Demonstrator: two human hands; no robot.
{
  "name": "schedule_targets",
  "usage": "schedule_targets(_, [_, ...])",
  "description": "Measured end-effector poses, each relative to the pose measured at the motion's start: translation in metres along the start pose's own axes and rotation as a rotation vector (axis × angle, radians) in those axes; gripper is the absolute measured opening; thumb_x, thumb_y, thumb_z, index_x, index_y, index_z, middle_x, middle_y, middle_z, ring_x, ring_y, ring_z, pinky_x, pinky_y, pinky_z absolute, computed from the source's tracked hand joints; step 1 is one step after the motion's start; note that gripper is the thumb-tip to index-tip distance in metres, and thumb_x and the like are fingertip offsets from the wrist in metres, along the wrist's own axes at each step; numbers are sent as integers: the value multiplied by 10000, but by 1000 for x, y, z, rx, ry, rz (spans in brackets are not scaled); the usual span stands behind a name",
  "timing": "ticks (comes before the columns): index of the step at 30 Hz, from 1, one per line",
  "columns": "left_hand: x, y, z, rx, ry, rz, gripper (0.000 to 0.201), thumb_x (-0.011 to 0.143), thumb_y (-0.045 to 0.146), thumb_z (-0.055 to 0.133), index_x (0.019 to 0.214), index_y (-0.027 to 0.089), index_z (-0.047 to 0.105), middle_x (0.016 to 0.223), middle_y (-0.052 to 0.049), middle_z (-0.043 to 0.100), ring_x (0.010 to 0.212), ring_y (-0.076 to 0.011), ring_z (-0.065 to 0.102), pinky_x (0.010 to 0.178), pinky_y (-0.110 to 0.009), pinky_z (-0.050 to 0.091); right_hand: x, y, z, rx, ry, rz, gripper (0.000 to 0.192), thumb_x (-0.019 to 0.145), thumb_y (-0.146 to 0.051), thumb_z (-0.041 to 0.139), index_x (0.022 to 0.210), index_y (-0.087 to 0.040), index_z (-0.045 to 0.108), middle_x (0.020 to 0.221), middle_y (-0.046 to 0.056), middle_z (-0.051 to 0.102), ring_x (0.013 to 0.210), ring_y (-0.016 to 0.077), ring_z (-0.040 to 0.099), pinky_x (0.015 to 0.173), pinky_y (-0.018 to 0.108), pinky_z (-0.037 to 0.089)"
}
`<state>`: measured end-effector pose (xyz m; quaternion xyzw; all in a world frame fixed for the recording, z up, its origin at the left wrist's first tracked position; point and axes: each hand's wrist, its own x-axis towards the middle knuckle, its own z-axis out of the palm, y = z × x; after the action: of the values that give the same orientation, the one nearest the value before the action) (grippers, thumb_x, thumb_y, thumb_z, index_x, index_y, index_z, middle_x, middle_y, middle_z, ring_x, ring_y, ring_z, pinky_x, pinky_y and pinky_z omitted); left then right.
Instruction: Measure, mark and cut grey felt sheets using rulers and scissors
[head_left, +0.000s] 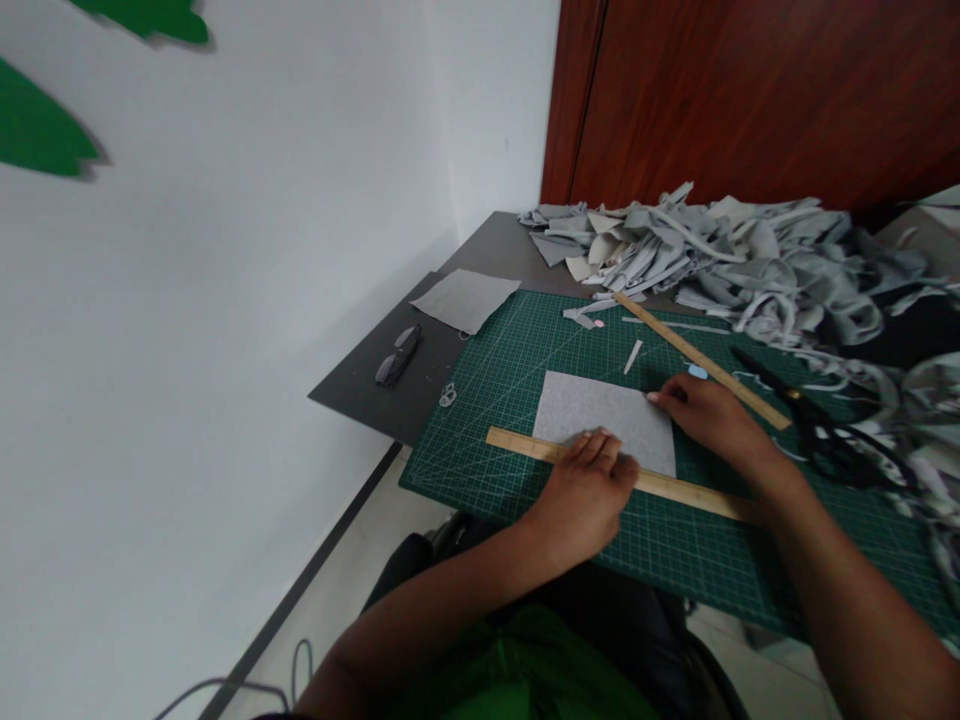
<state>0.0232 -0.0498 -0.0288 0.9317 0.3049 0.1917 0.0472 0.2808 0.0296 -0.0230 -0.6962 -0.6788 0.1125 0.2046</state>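
A grey felt sheet (600, 415) lies flat on the green cutting mat (517, 370). A wooden ruler (517, 443) runs across the sheet's near edge. My left hand (589, 490) presses down on that ruler with its fingers flat. My right hand (709, 410) rests at the sheet's far right corner, fingertips touching the felt. Whether it pinches a small light blue piece (697, 372) just beyond the fingers, I cannot tell.
A second wooden ruler (697, 358) lies diagonally on the mat. Black scissors (810, 420) sit to the right. A heap of grey fabric scraps (735, 260) fills the back. Another grey sheet (465, 298), folded glasses (397, 355) and a small clip (448, 395) lie on the dark table (360, 385).
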Motion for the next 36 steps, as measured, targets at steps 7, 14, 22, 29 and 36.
schedule_targets(7, [1,-1,-1,-11,-26,-3,374,908,122,569,1280,82,583,1418,-201,584,1418,-324,512,1259,-467,352,1,-2,-2,-22,16,29,247,846,-451,610,689,-263,575,598,15,619,571,220,580,572,344,382])
schedule_targets(14, [2,-1,-2,-16,-19,2,365,925,134,561,1288,93,578,1425,-187,578,1420,-319,503,1262,-473,346,-2,-6,-6,38,6,29,255,832,-490,621,731,-257,595,640,30,644,604,232,601,584,349,407])
schedule_targets(22, [1,1,-6,-49,0,-22,311,941,135,560,1250,114,591,1418,-173,571,1396,-312,498,1225,-469,394,-21,-43,-15,251,-310,-194,325,894,-546,610,778,-243,605,654,-10,569,597,184,520,552,307,388])
schedule_targets(29, [1,3,-3,-72,32,-48,289,982,123,496,1264,74,542,1367,-169,589,1398,-288,506,1248,-429,370,-31,-48,-25,339,-642,-219,295,814,-504,718,874,-221,661,833,16,631,810,223,582,722,330,470])
schedule_targets(36, [2,2,-1,-132,54,-62,325,980,98,492,1302,64,493,1335,-167,598,1381,-275,518,1240,-421,381,-35,-49,-27,185,-675,-266,314,672,-396,835,884,-229,674,959,38,640,970,279,583,855,380,443])
